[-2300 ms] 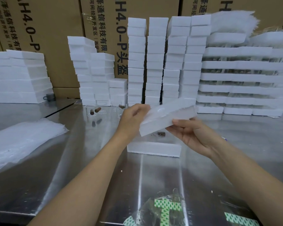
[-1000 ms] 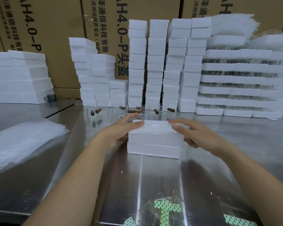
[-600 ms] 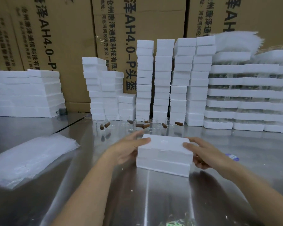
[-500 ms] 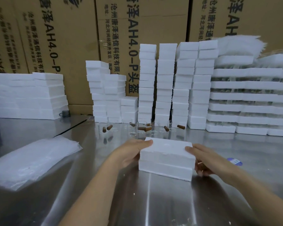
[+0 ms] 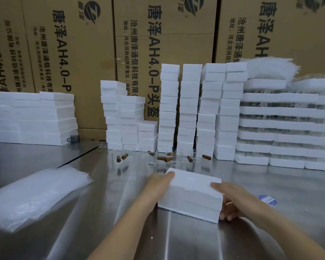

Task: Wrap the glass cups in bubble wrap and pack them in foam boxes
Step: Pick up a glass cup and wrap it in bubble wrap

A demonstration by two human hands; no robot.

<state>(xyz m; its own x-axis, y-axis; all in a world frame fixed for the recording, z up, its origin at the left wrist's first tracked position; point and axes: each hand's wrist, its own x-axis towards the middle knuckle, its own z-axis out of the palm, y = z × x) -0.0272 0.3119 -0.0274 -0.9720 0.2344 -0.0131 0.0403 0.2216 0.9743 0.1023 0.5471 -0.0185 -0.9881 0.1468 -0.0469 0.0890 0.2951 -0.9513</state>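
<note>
My left hand [image 5: 157, 188] and right hand [image 5: 239, 200] clasp the closed foam box [image 5: 193, 190] by its ends on the steel table [image 5: 101, 231]. The lid hides its contents. Glass cups [image 5: 162, 154] stand just behind it.

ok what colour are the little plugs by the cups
Brown, cork-like. The plugs show best in the head view, beside the cups.

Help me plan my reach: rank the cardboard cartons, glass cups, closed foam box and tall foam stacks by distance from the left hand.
1. foam box, gripped by the left hand
2. glass cups, just behind the box
3. tall foam stacks, behind the cups
4. cardboard cartons, at the very back
</note>
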